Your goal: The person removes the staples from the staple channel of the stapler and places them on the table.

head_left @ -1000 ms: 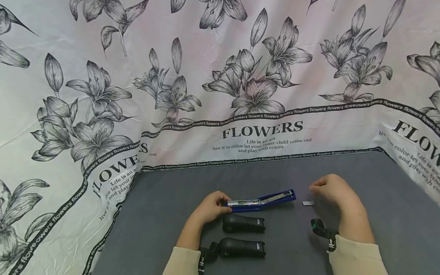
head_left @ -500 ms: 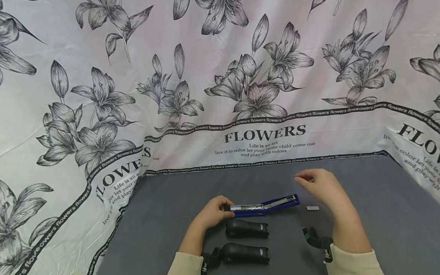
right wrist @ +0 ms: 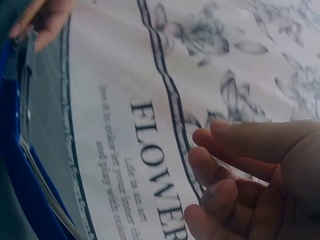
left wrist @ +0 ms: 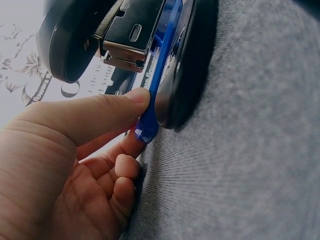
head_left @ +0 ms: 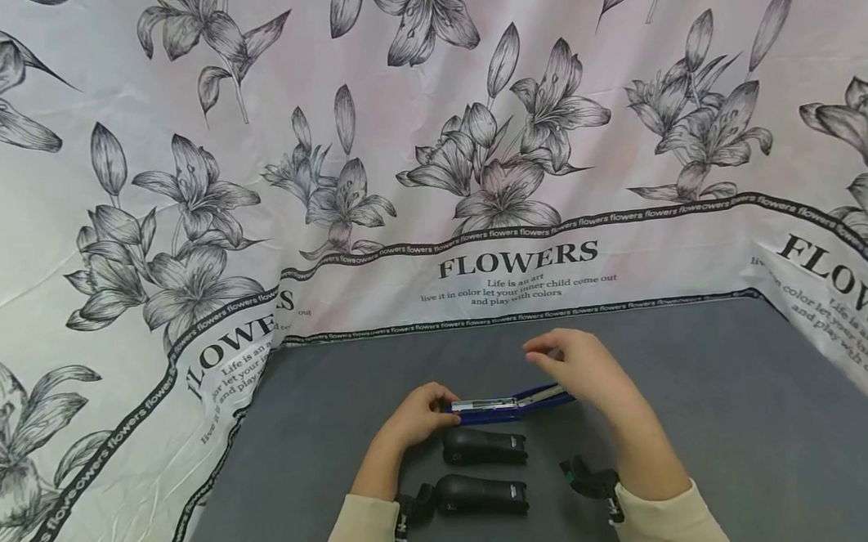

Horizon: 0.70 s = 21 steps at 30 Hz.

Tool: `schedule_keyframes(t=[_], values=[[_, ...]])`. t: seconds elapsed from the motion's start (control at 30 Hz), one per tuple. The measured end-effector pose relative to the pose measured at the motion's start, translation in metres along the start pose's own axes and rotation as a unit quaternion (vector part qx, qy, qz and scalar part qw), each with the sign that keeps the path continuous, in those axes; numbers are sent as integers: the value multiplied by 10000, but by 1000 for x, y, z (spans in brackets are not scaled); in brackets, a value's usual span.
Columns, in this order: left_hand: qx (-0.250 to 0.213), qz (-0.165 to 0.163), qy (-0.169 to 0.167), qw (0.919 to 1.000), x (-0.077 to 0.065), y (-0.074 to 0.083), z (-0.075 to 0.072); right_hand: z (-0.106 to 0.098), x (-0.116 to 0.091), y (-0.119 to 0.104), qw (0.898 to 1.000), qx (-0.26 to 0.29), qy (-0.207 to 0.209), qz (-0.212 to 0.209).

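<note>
A blue stapler (head_left: 489, 418) is swung wide open, with its metal staple channel showing. My left hand (head_left: 417, 415) pinches its left end between thumb and fingers; the left wrist view shows the thumb (left wrist: 115, 105) pressed on the blue end. Over the stapler's right part hovers my right hand (head_left: 575, 366), fingers bent and thumb tip close to the index finger. In the right wrist view no object shows between those fingers (right wrist: 215, 192), and the blue stapler (right wrist: 22, 180) lies off to the left.
Two black staplers (head_left: 483, 447) lie one in front of the other on the grey table (head_left: 322, 391), just nearer than the blue one. A black camera mount (head_left: 592, 482) sits on my right wrist. Flower-printed cloth (head_left: 361, 291) encloses the back and sides.
My right hand has moved left, from beside a small pale strip to above the blue stapler's right part. The arm now hides the strip. My left hand keeps its hold.
</note>
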<state>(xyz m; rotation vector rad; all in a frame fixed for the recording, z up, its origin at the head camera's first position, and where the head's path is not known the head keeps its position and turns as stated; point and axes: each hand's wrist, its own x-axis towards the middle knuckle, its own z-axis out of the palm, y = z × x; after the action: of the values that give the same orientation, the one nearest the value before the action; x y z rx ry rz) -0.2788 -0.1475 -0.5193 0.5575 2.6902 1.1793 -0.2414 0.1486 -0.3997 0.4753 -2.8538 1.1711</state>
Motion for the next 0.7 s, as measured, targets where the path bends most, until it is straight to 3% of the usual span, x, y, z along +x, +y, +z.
schedule_keyframes(t=[0.43, 0.7], values=[[-222, 51, -8, 9997, 1, -1, -3, 62, 19, -15, 9940, -286, -941, -480], [-268, -29, -67, 9996, 1, -1, -2, 90, 23, -8, 9896, -361, -1333, -397]])
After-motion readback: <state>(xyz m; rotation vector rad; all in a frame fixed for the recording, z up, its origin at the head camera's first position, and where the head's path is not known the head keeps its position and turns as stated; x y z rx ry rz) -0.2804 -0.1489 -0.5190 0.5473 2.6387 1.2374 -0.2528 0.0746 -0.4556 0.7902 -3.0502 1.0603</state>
